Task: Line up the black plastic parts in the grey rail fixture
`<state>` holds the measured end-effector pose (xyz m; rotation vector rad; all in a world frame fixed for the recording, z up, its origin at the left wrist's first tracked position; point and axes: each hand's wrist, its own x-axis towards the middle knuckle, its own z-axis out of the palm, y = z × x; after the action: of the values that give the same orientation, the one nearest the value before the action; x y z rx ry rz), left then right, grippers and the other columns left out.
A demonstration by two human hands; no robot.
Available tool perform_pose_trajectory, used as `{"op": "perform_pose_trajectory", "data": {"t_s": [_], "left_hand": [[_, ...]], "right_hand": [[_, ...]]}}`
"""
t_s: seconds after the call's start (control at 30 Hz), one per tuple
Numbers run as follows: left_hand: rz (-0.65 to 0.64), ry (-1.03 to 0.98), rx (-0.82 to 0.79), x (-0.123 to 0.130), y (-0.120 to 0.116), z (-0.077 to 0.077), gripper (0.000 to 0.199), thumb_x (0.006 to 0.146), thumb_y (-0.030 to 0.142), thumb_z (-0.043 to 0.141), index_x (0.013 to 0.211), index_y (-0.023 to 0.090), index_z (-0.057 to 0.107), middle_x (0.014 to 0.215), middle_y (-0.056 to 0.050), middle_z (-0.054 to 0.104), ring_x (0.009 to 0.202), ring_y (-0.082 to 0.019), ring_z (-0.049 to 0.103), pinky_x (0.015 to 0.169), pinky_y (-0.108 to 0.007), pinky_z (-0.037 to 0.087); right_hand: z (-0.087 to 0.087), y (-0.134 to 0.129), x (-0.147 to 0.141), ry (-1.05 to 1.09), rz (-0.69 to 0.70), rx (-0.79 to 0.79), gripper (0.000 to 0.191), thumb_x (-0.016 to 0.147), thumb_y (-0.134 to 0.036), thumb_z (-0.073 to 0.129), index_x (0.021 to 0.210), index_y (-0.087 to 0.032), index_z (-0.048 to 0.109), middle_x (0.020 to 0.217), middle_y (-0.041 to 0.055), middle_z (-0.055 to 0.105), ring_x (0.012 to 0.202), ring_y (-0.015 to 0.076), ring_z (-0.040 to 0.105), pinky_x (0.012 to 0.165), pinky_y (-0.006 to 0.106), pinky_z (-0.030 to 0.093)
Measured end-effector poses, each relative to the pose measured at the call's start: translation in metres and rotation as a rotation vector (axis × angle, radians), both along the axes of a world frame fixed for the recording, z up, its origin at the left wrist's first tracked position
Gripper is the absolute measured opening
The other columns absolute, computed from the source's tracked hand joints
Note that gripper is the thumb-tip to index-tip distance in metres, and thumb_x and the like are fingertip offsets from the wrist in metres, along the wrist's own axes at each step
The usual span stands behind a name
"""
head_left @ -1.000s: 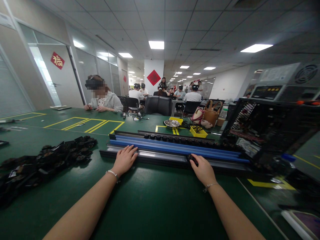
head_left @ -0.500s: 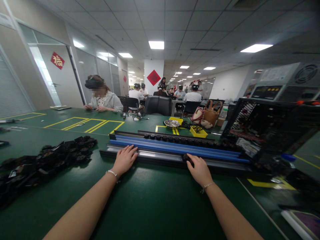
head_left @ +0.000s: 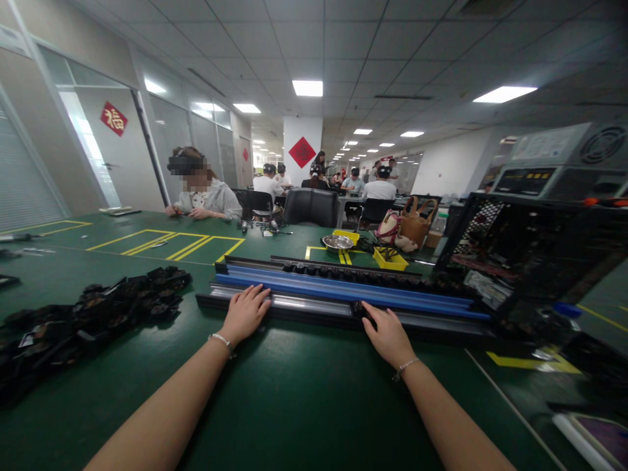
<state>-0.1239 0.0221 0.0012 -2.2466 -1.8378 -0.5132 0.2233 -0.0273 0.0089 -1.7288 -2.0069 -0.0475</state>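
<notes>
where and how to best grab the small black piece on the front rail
Probably its left and right ends, pinched from above: the small black piece sits on the front rail with bare rail to its left, the right hand at its right end, and the blue rail behind.

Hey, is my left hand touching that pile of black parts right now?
No, the left hand rests on the near rail, and the pile of black parts lies apart from it, farther left.
</notes>
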Motion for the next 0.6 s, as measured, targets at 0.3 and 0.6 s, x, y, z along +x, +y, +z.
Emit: {"op": "perform_pose_trajectory", "data": {"t_s": [0.3, 0.6], "left_hand": [[-0.01, -0.023, 0.016, -0.001, 0.002, -0.002, 0.045, 0.092, 0.043, 0.029, 0.128, 0.029, 0.051, 0.138, -0.002, 0.046, 0.129, -0.023, 0.037, 0.103, -0.043, 0.03], [-0.006, -0.007, 0.011, -0.001, 0.001, -0.001, 0.044, 0.092, 0.042, 0.03, 0.128, 0.029, 0.051, 0.138, -0.003, 0.046, 0.129, -0.023, 0.037, 0.102, -0.043, 0.031]], "right_hand": [[0.004, -0.002, -0.007, -0.046, 0.033, -0.065, 0.048, 0.088, -0.03, 0.033, 0.133, -0.014, 0.043, 0.125, 0.011, 0.057, 0.117, 0.0193, 0.05, 0.108, 0.045, 0.023], [0.005, -0.005, -0.016, -0.089, 0.065, -0.104, 0.052, 0.088, -0.029, 0.033, 0.137, -0.013, 0.037, 0.128, 0.0122, 0.055, 0.119, 0.0195, 0.048, 0.109, 0.046, 0.021]]}}
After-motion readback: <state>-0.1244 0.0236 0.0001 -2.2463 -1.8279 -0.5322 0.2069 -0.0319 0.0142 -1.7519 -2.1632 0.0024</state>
